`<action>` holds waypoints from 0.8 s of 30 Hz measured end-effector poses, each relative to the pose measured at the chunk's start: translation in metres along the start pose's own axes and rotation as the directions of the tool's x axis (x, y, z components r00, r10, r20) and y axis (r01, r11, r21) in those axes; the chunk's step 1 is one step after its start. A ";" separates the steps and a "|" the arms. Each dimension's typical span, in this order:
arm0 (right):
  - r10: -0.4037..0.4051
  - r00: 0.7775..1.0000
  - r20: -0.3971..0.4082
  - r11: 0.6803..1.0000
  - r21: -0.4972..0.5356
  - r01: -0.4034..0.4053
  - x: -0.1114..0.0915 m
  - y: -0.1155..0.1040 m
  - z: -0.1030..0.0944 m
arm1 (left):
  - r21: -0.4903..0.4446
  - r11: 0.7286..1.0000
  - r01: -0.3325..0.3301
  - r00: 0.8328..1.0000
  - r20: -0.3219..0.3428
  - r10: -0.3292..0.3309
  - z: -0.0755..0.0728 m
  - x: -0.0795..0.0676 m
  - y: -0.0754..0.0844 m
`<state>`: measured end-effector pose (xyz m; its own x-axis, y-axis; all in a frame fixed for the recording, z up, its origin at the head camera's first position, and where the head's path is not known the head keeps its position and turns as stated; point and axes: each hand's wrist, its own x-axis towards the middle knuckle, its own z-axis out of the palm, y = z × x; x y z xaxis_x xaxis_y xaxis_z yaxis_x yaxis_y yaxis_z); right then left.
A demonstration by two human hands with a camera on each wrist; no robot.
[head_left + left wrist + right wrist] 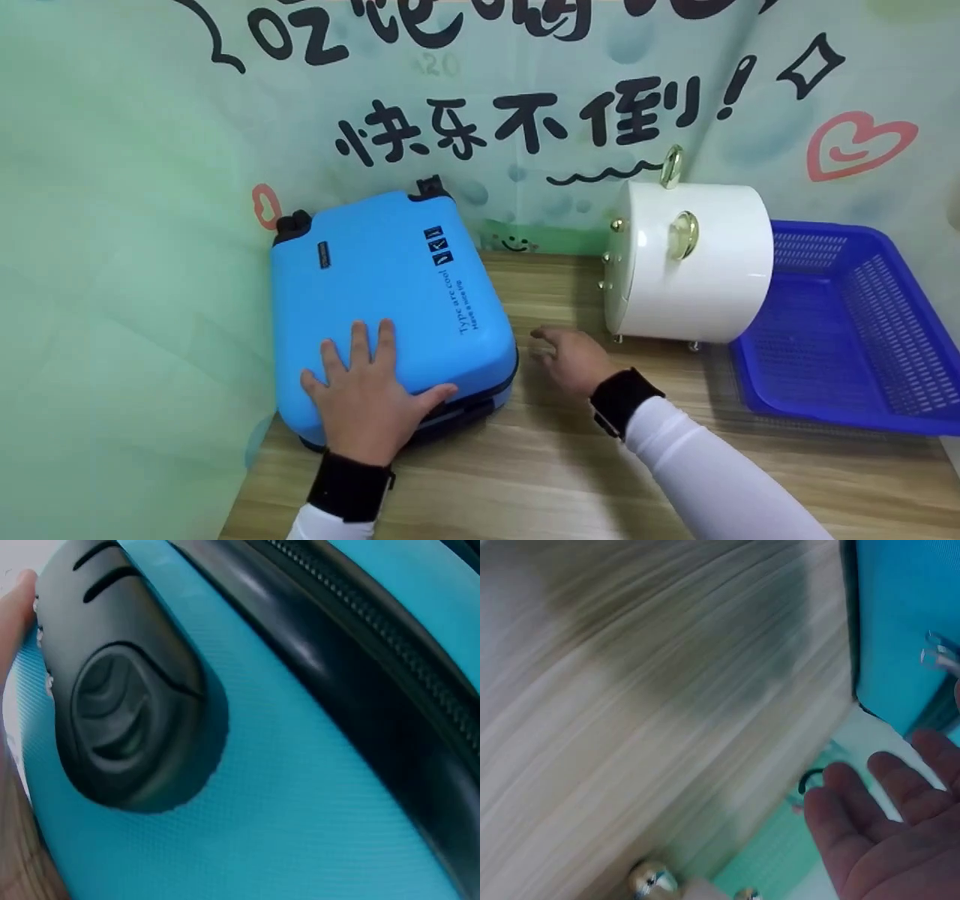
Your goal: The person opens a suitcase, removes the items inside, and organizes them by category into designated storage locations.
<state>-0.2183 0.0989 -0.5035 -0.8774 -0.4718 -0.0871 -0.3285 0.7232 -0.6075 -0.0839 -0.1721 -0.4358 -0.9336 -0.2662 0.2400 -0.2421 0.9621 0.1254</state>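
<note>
As left fingers point(360, 346) lie spread atop, gripping nothing | blue suitcase point(375, 277): smooth, black-trimmed, dark-lettered | right fingers point(553, 335): slack, empty

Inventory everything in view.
Suitcase: 1, blue, table's left
Wheels: 2, black, on suitcase
Lock: 1, black, suitcase's side
Zip: 1, black, suitcase's side
Zip pull: 1, silver, suitcase's side
Container: 1, white, suitcase's right
Handles: 2, gold, on container
Studs: 5 visible, gold, on container
Basket: 1, blue, container's right
Table: 1, brown, underneath
Backdrop: 1, green, behind
Writing: 2 lines, black, on backdrop
Hearts: 2, red, on backdrop
Left hand: 1, bare, on suitcase
Right hand: 1, bare, beside suitcase
Wristbands: 2, black, on wrists
Sleeves: 2, white, on arms
</note>
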 end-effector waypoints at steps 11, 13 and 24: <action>0.021 0.999 -0.028 0.996 0.087 -0.019 0.025 -0.009 0.006 | 0.043 0.998 0.036 0.999 -0.016 -0.035 0.001 -0.003 0.028; 0.025 0.999 -0.034 0.996 0.082 -0.022 0.025 -0.007 0.004 | 0.045 0.998 0.036 0.999 -0.019 -0.036 0.000 -0.003 0.031; -0.044 0.998 -0.051 0.994 -0.097 0.039 0.008 -0.004 -0.012 | 0.068 0.996 0.060 0.997 -0.048 -0.057 0.000 -0.001 0.055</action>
<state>-0.2281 0.0979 -0.4922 -0.8788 -0.4769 -0.0194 -0.3951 0.7497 -0.5309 -0.0959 -0.1187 -0.4291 -0.9044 -0.3233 0.2785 -0.3155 0.9461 0.0738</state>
